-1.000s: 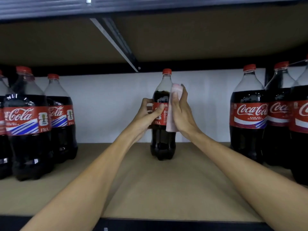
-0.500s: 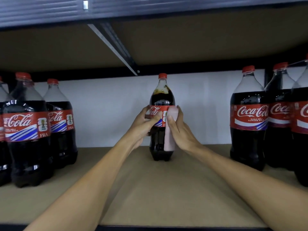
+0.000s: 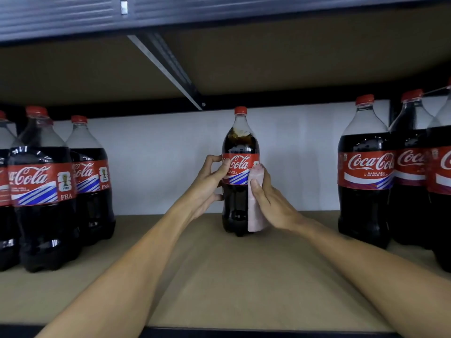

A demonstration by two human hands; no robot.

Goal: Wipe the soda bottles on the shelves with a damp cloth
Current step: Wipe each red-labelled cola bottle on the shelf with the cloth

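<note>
A cola bottle with a red cap and red label stands upright alone in the middle of the shelf. My left hand grips its left side at label height, thumb across the label. My right hand holds a pale pink cloth and presses it against the bottle's right side, from the label down to near the base. The cola inside is sloshing near the neck.
Several cola bottles stand at the left of the shelf and three more at the right. A white wall backs the shelf. The upper shelf's dark metal beam hangs overhead. The shelf's front edge is dark.
The cloth in my right hand slid down the bottle's right side, from the shoulder to the lower body. My left hand kept its grip and the label now faces me.
</note>
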